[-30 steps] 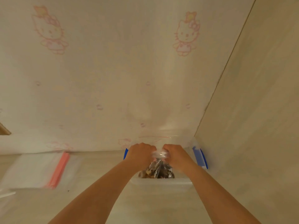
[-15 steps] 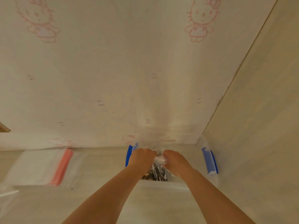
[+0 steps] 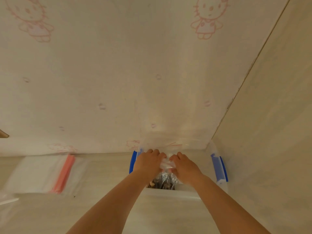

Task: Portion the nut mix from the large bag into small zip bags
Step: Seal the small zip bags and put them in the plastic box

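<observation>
- Left hand (image 3: pixel 148 163) and right hand (image 3: pixel 184 168) both pinched the crinkly clear plastic nut bag (image 3: pixel 166 179) at its top, inside the clear blue-latched tub (image 3: pixel 217 168)
- Soft, slippery film; probably best gripped at the neck

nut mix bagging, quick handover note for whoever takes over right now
Left hand and right hand: both grip the gathered top of the nut bag.
The bag sits inside the clear tub with blue latches, against the wall.
Empty zip bags with red strips lie flat to the left.
Done: no filled portion in view.
Left: open the bag, fill and seal the small ones.
</observation>
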